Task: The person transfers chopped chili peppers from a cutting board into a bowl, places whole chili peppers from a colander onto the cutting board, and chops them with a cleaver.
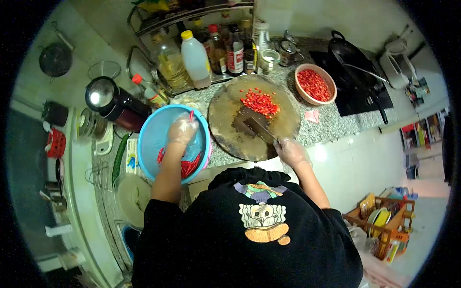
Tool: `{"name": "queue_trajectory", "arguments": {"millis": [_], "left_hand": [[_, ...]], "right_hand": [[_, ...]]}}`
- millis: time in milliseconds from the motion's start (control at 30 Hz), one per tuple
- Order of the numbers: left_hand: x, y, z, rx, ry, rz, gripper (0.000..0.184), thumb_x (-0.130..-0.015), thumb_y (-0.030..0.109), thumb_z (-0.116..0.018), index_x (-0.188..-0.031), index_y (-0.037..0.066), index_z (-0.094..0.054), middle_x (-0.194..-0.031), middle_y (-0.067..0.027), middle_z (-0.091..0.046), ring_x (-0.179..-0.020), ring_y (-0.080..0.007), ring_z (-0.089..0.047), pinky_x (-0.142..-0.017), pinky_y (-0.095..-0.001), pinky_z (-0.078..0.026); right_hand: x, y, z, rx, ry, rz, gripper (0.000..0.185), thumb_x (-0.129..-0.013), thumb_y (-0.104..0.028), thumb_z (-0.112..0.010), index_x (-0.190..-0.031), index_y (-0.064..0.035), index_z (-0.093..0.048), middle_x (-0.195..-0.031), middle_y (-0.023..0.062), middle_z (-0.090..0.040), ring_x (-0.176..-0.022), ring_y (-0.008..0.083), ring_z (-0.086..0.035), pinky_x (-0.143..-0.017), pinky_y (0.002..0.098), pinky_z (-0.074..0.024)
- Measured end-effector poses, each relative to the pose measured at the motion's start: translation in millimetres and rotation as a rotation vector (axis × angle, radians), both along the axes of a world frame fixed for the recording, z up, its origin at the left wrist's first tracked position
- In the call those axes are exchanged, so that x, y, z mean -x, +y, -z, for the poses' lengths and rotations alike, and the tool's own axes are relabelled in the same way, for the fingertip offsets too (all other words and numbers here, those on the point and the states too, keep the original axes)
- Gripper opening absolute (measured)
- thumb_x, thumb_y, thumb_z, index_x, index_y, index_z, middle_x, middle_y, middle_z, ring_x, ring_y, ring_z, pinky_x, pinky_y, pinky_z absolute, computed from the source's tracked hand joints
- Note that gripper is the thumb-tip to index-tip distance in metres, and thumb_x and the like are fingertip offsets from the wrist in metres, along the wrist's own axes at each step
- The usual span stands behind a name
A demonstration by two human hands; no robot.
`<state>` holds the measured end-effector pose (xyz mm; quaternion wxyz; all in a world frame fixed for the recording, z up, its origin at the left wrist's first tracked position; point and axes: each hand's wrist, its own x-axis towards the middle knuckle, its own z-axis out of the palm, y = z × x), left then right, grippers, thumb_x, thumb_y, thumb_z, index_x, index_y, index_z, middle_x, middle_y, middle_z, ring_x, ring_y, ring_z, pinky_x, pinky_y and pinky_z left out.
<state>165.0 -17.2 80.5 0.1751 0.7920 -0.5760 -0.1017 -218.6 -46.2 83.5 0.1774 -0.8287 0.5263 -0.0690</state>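
Nearest the lens: my black T-shirt (259, 230), cartoon print on the back or front, can't tell which. Right hand (292, 151), in a clear plastic glove, is clenched on the cleaver (254, 127) handle at the board's near right edge. Cleaver is over the round chopping board (225, 137); long axis diagonal, handle near right, blade pointing far left. Blade tilt and contact with the board: can't tell. Left hand (183, 129), also gloved, is over the blue strainer basket (142, 152), fingers closed on a red chili (191, 116). Whole red chilies (191, 166) lie in the basket below my wrist. Chopped chilies (260, 102) sit on the board just beyond the blade, in the way on that side. The basket crowds the board's left, bottles (235, 55) line its far side. Right of the board: pink bowl (301, 91) of cut chilies, then black wok (353, 55) with a ladle (367, 72) on the cooktop (353, 103). Cucumber (120, 158) left of the basket, beside the counter items.
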Motion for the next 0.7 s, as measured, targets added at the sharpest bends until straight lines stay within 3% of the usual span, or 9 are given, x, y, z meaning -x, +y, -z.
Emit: {"name": "queue_trajectory", "arguments": {"millis": [100, 167, 200, 267, 367, 433, 533, 567, 700], "left_hand": [[49, -22, -49, -0.032, 0.214, 0.258, 0.028, -0.081, 0.031, -0.06, -0.084, 0.003, -0.067, -0.088, -0.0204, -0.067, -0.082, -0.04, -0.064, -0.077, -0.0498, -0.051], [97, -36, -47, -0.071, 0.114, 0.4, 0.03, -0.08, 0.03, -0.06, -0.087, 0.002, -0.068, -0.091, -0.0223, -0.068, -0.088, -0.0393, -0.065, -0.079, -0.0497, -0.052], [116, -54, -31, -0.225, 0.015, 0.473, 0.031, -0.08, 0.028, -0.06, -0.091, 0.001, -0.069, -0.098, -0.0231, -0.068, -0.093, -0.0392, -0.065, -0.084, -0.0481, -0.052], [145, -69, 0, -0.281, 0.036, 0.484, 0.032, -0.081, 0.027, -0.059, -0.094, 0.0, -0.07, -0.106, -0.0227, -0.068, -0.102, -0.0367, -0.064, -0.09, -0.0452, -0.051], [159, -79, 39, -0.182, -0.021, 0.475, 0.036, -0.08, 0.03, -0.065, -0.101, 0.001, -0.067, -0.102, -0.022, -0.068, -0.098, -0.0365, -0.065, -0.087, -0.0458, -0.051], [158, -70, 44, -0.063, -0.016, 0.422, 0.04, -0.078, 0.032, -0.069, -0.103, 0.002, -0.064, -0.1, -0.0224, -0.066, -0.095, -0.0383, -0.064, -0.085, -0.0476, -0.051], [151, -44, 24, 0.078, -0.012, 0.357, 0.056, -0.077, 0.033, -0.073, -0.12, 0.001, -0.056, -0.11, -0.0235, -0.063, -0.101, -0.0385, -0.063, -0.089, -0.0468, -0.05], [152, -36, 9, -0.01, -0.017, 0.333, 0.055, -0.078, 0.03, -0.073, -0.122, 0.002, -0.054, -0.115, -0.0224, -0.061, -0.104, -0.0372, -0.062, -0.091, -0.0449, -0.05], [145, -21, 35, 0.04, 0.026, 0.329, 0.054, -0.078, 0.027, -0.073, -0.122, 0.002, -0.053, -0.117, -0.0224, -0.06, -0.108, -0.0381, -0.06, -0.094, -0.0461, -0.048]], "right_hand": [[2, -14, 5, 0.018, 0.044, 0.085, 0.032, -0.096, -0.034, -0.054, -0.087, -0.0053, -0.065, -0.084, 0.023, -0.068, -0.082, 0.0426, -0.066, -0.074, 0.0533, -0.0522], [7, -21, -1, 0.029, 0.026, 0.12, 0.031, -0.096, -0.034, -0.053, -0.088, -0.0055, -0.065, -0.084, 0.0235, -0.067, -0.08, 0.0436, -0.066, -0.072, 0.0542, -0.0519], [10, -23, -6, 0.033, 0.018, 0.134, 0.031, -0.097, -0.034, -0.053, -0.089, -0.0056, -0.064, -0.084, 0.0237, -0.067, -0.079, 0.0441, -0.065, -0.071, 0.0547, -0.0517], [10, -20, -23, -0.019, -0.005, 0.168, 0.03, -0.097, -0.033, -0.053, -0.092, -0.0051, -0.063, -0.087, 0.024, -0.067, -0.083, 0.044, -0.065, -0.074, 0.0539, -0.0511], [16, -17, -33, -0.065, 0.014, 0.185, 0.03, -0.096, -0.033, -0.053, -0.092, -0.0047, -0.063, -0.089, 0.0238, -0.067, -0.086, 0.0432, -0.065, -0.076, 0.0531, -0.0508], [16, -14, -34, -0.099, 0.057, 0.2, 0.03, -0.096, -0.033, -0.054, -0.094, -0.0046, -0.063, -0.091, 0.0234, -0.067, -0.088, 0.0423, -0.065, -0.077, 0.0525, -0.0508], [16, -12, -24, -0.047, 0.049, 0.15, 0.03, -0.096, -0.032, -0.053, -0.095, -0.0046, -0.064, -0.091, 0.0231, -0.067, -0.088, 0.0414, -0.065, -0.077, 0.052, -0.0515], [14, -12, -22, -0.054, 0.064, 0.146, 0.028, -0.095, -0.031, -0.053, -0.095, -0.0047, -0.064, -0.091, 0.0229, -0.067, -0.088, 0.0412, -0.065, -0.077, 0.0518, -0.0518], [2, -17, -11, -0.036, 0.098, 0.108, 0.022, -0.09, -0.024, -0.056, -0.094, -0.005, -0.066, -0.091, 0.0224, -0.068, -0.088, 0.0406, -0.066, -0.079, 0.051, -0.0524]]}}
